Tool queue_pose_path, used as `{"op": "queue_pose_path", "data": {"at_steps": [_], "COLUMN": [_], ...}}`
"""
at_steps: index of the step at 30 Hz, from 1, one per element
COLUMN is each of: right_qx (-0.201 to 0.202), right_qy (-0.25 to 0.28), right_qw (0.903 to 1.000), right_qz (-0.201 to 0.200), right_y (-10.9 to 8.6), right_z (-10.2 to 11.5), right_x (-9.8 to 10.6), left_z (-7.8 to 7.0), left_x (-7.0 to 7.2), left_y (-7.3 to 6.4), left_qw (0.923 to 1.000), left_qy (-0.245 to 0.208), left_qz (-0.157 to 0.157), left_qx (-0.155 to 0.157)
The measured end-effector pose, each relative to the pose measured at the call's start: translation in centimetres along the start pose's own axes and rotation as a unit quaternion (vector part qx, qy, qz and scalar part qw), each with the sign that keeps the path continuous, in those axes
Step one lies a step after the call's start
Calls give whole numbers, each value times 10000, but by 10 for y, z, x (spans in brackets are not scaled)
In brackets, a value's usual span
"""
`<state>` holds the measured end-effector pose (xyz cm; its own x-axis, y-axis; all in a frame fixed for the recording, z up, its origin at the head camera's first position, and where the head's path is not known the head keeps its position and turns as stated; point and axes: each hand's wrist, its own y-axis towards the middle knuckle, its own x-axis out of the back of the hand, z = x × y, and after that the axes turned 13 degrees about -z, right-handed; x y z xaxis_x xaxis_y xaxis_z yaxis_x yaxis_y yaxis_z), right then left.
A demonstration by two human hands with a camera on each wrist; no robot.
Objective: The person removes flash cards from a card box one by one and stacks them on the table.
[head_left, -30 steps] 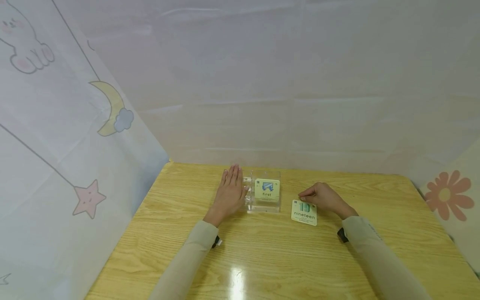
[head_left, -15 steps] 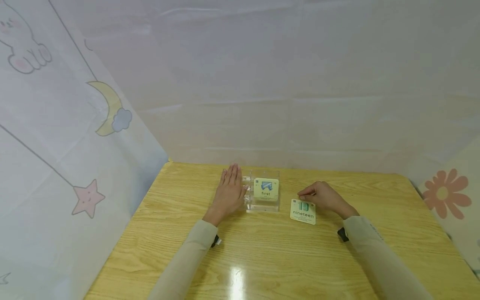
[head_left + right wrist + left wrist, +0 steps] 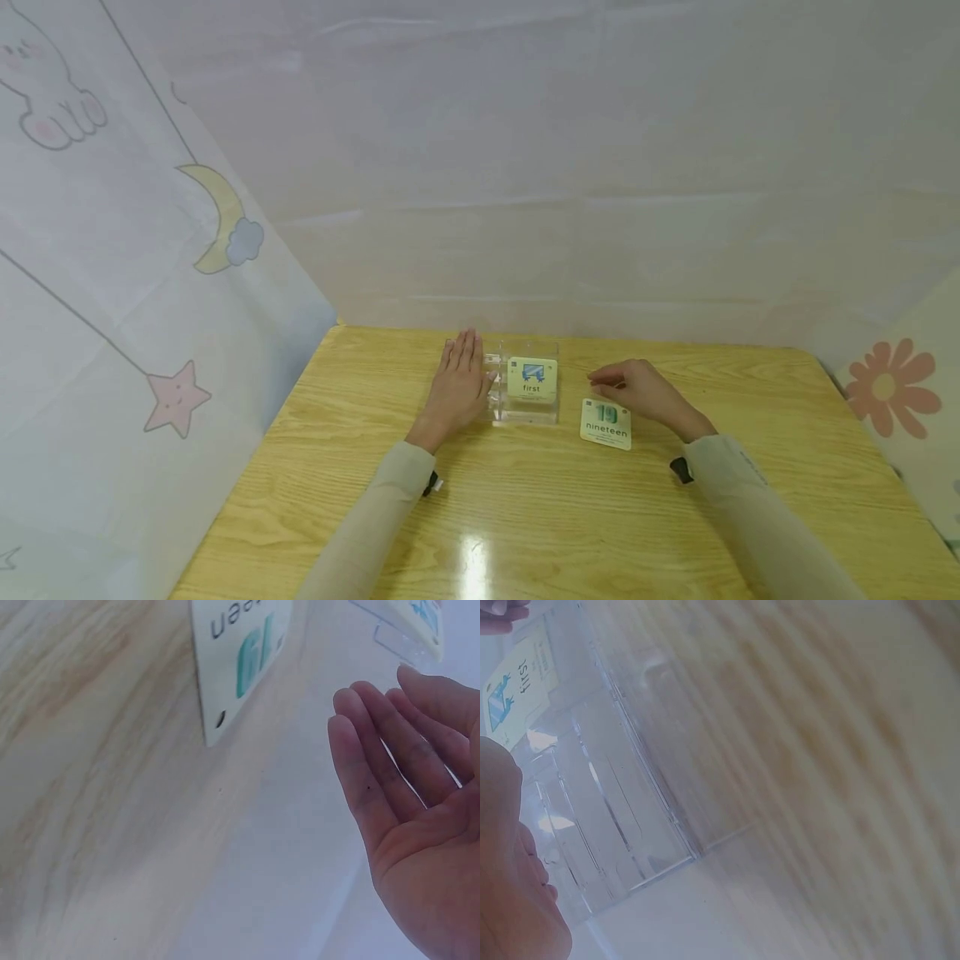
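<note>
My left hand (image 3: 459,385) lies with straight fingers on the left part of a clear plastic box (image 3: 529,417), covering much of that side. A pale yellow "first" card (image 3: 532,388) with a blue picture sits in the box's right compartment. To the right, a "nineteen" card (image 3: 606,431) with a green 19 lies on the table, slightly turned. My right hand (image 3: 647,392) is just beyond this card's top edge, holding nothing. In the right wrist view its fingers (image 3: 352,761) are loosely bent, apart from the nineteen card (image 3: 244,656).
The wooden table (image 3: 525,517) ends at a pale fabric backdrop (image 3: 570,208) along its far edge. Another printed sheet with a moon and a star (image 3: 177,397) hangs at the left. A flower print (image 3: 892,387) shows at the right.
My right hand has come off the top edge of the nineteen card, and its fingertips have shifted a little left and away. The left hand, box and cards have stayed in place.
</note>
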<state>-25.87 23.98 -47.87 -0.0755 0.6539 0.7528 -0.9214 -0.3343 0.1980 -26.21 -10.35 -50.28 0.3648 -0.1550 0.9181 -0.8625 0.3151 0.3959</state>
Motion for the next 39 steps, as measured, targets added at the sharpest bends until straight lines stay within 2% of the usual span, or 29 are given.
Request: {"op": "queue_pose_path", "data": {"at_steps": [8,15,25,39], "right_qx": [0,-45,186,325], "right_qy": [222,164,236,-157], "right_qw": [9996,9996,9990,9990], "right_qz": [-190,-241,-341,-251], "right_y": [-2,-4,-5,-5], "right_z": [17,28,37,51], "right_x": [3,5,6,0], "left_z": [-1,-2,-2,-1], "left_x": [1,0,0,-1], "left_y": [1,2,2,-1], "left_qw": [10000,10000,10000,9998], "left_qy": [51,-1,-2,-88], "left_qz": [33,40,-24,-156], "left_qx": [19,20,-14,-22]}}
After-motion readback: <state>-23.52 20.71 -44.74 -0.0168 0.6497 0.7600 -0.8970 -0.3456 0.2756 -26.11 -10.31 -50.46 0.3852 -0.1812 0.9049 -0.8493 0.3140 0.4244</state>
